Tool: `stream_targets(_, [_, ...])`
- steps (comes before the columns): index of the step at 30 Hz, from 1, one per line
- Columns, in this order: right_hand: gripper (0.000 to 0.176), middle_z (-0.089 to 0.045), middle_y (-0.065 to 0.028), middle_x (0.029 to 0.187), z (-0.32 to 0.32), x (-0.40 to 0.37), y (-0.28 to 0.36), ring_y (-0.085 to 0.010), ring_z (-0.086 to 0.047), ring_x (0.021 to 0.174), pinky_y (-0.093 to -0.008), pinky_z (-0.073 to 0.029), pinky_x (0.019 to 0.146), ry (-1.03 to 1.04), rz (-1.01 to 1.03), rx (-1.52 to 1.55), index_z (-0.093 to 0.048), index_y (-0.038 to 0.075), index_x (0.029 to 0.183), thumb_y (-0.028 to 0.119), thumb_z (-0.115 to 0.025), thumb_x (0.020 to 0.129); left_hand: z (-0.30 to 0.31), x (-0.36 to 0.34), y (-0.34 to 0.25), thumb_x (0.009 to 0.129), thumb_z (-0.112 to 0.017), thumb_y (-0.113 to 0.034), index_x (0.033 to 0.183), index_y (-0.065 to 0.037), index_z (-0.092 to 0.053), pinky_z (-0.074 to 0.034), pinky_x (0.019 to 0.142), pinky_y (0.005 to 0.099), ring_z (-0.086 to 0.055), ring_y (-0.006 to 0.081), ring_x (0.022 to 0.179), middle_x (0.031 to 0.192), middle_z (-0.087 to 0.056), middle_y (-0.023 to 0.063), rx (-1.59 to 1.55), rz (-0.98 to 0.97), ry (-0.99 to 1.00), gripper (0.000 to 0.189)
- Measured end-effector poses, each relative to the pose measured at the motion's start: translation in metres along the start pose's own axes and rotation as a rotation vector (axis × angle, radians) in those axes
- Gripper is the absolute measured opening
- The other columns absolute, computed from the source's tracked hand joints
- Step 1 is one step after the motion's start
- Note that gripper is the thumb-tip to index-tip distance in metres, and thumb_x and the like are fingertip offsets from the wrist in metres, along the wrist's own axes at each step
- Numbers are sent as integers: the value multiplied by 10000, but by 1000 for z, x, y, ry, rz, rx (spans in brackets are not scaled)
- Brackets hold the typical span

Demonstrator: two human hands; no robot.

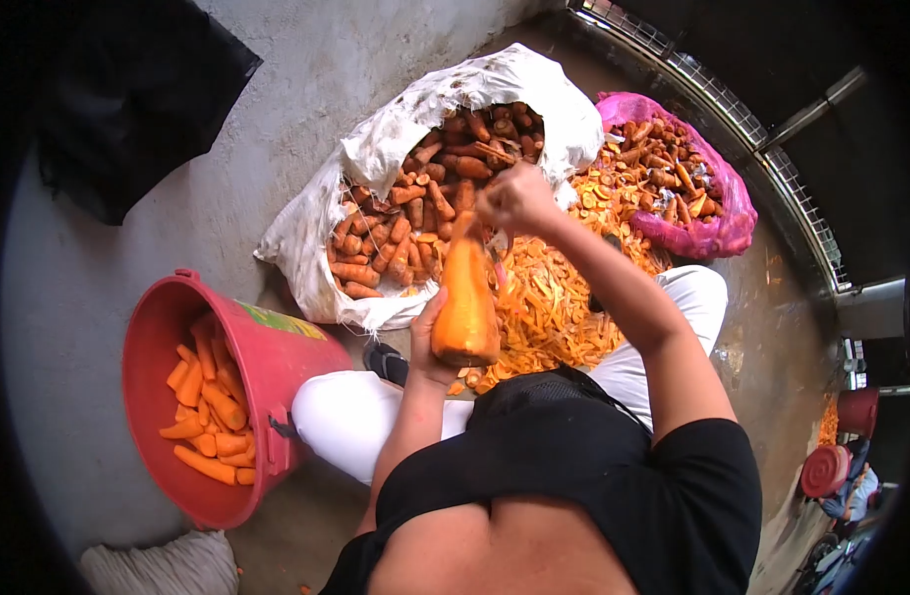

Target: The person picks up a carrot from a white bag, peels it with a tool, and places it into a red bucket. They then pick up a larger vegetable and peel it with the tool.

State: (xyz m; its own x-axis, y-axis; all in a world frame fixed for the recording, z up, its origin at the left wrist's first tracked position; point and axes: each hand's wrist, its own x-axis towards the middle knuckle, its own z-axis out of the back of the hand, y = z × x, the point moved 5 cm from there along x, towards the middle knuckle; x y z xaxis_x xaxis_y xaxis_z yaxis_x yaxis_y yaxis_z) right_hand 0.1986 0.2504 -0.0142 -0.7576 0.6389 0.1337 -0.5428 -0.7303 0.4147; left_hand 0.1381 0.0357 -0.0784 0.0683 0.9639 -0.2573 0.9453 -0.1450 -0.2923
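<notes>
My left hand is wrapped round the side of a thick, bright orange carrot, held roughly upright in front of me. The carrot's surface is smooth and looks peeled. Above its narrow upper end, my right hand is closed in a fist, slightly blurred. Whatever sits inside that fist is too hidden and smeared to name. Behind the carrot, a white sack lies with its mouth spread, full of unpeeled carrots. A heap of orange peelings covers the floor just beyond my lap.
At left, a red bucket tilts toward me with several peeled carrots inside. A pink bag of carrot scraps stands at the back right. Black cloth hangs on the wall. Far right are a red tub and another person.
</notes>
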Motion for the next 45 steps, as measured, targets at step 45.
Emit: stream_targets(45, [388, -412, -35, 448, 29, -69, 114, -208, -465, 467, -352, -353, 522, -126, 659, 85, -461, 128, 431, 171, -672, 753, -7, 11, 0, 1029, -339, -436, 1372, -64, -427, -531, 917, 438, -613, 238, 1101, 1242, -581, 126, -135, 44, 11, 513])
